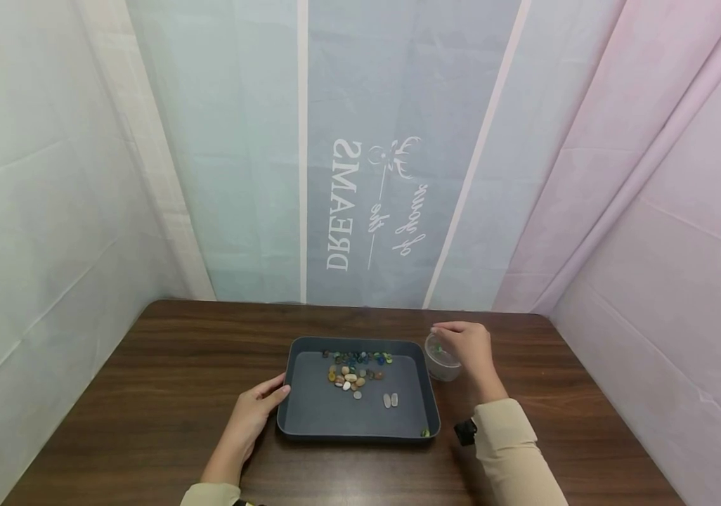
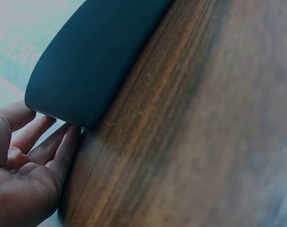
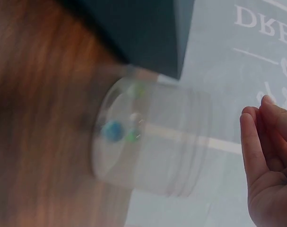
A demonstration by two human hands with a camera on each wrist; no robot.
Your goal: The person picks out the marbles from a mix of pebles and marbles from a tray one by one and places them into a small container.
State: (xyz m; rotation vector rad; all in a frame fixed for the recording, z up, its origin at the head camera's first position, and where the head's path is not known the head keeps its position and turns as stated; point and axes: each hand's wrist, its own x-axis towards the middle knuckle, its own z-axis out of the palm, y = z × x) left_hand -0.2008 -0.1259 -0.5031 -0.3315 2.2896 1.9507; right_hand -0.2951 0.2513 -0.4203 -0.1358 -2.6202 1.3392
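A dark grey tray (image 1: 360, 419) holds glass marbles (image 1: 363, 357), mixed pebbles (image 1: 351, 378), two pale oblong stones (image 1: 391, 400) and a green-yellow marble (image 1: 425, 433) in its near right corner. My left hand (image 1: 253, 413) grips the tray's left wall, thumb over the rim, fingers against the outside (image 2: 63, 94). My right hand (image 1: 469, 348) is above the mouth of a clear plastic jar (image 1: 443, 368), fingertips drawn together; whether something small is between them is hidden. Inside the jar, the right wrist view shows a blue marble (image 3: 113, 131) and green ones (image 3: 134, 136), blurred.
Dark wooden table (image 1: 164, 393) surrounds the tray on all sides. The jar stands close to the tray's right wall. A printed curtain (image 1: 367, 211) hangs behind the table's far edge, with pale cloth (image 1: 670, 281) at both sides.
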